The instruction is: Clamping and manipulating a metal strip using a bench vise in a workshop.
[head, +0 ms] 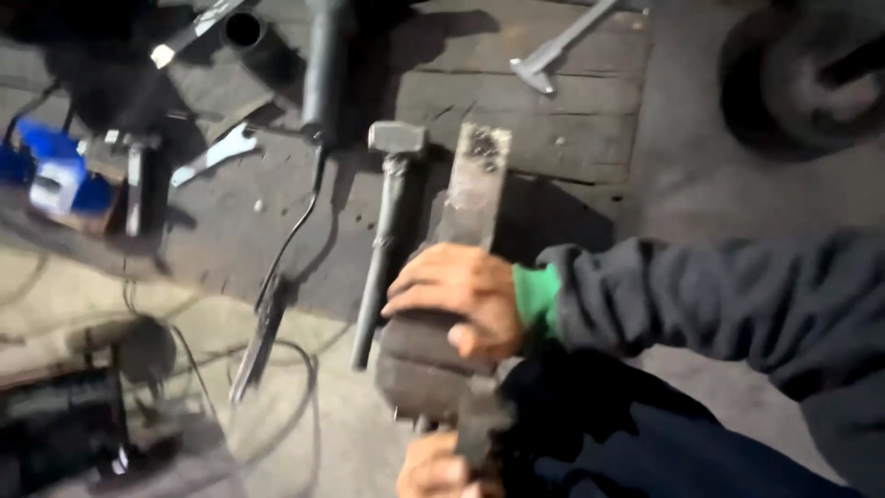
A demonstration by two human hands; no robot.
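My right hand (pixel 458 300), in a dark sleeve with a green cuff, grips a flat, rusty steel bar (pixel 475 184) where it meets a thick dark block (pixel 417 360). The bar points away from me over a wooden board. My left hand (pixel 435 470) is at the bottom edge, closed on the lower end of the same piece, partly hidden by my dark sleeve. A hammer (pixel 385 231) with a metal handle lies just left of the bar, its head at the far end.
A dark power tool (pixel 323 65) with a cable lies further left, beside a flat wrench (pixel 217 152) and a blue object (pixel 51 175). A metal tool (pixel 553 55) lies at the top, a dark wheel (pixel 811 74) top right, a black machine (pixel 64 429) bottom left.
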